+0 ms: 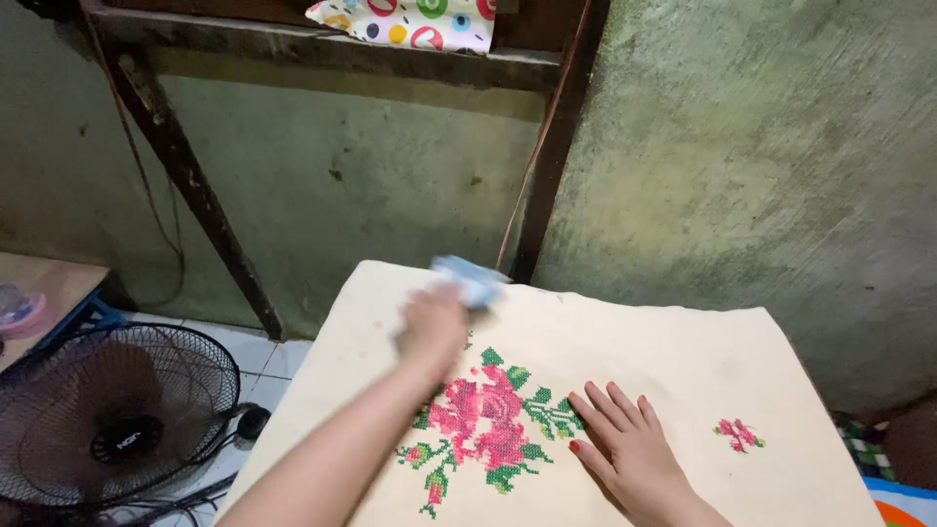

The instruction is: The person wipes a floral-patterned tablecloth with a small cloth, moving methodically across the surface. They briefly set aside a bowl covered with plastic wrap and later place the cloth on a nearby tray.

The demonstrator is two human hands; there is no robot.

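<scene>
A cream cloth (683,351) with a cross-stitched pink rose and green leaves (483,420) covers a flat surface in front of me. My left hand (431,322), blurred with motion, is closed around a small light blue and white object (468,278) near the cloth's far edge. What that object is I cannot tell. My right hand (625,449) lies flat with fingers spread on the cloth, just right of the rose. A small pink flower motif (739,434) is stitched further right.
A black floor fan (107,420) lies on white tiles at lower left. Dark wooden posts (195,185) and a shelf run along the green wall behind. A spotted cloth (410,21) hangs from the shelf. A low wooden table (49,283) stands at far left.
</scene>
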